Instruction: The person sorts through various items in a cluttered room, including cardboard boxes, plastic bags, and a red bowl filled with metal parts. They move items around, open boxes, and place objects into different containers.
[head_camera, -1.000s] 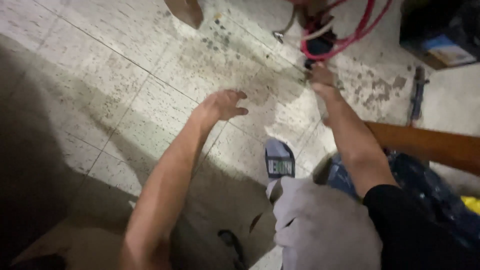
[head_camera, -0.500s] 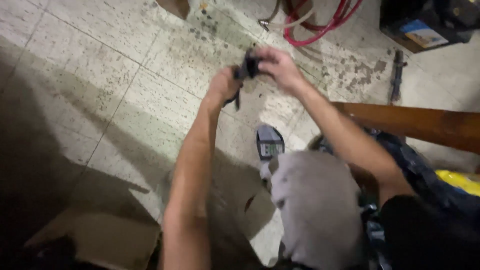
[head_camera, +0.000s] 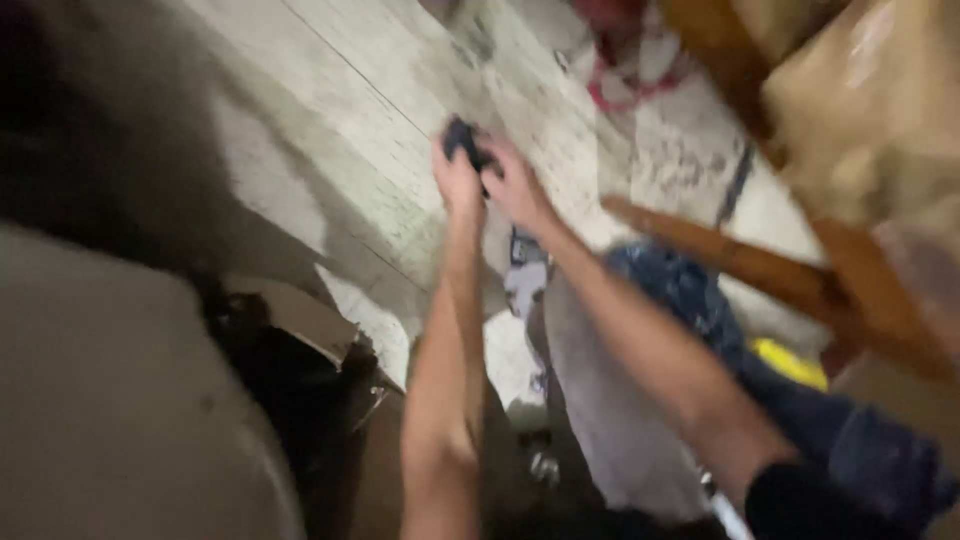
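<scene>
Both forearms are bare up to the elbow, and the left hand (head_camera: 457, 180) and the right hand (head_camera: 515, 185) wear no gloves. The right arm has a black sleeve (head_camera: 815, 505) that ends above the elbow. The person wears grey trousers (head_camera: 610, 420) and a dark sneaker (head_camera: 525, 250) with a pale sole, blurred in the head view.

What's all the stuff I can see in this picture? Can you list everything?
Small dark object: one, dark blue-black, held between both hands; too blurred to identify.
Tiled floor: one, pale and stained, under everything.
Hose coil: one, red and white, top centre on the floor.
Wooden beams: at least two, brown, on the right.
Cardboard piece: one, brown, lower left.
Yellow item: one, right, partly hidden.
Shoe: one, grey-blue, below the hands.
Left hand: one, gripping the object.
Right hand: one, gripping the object.
</scene>
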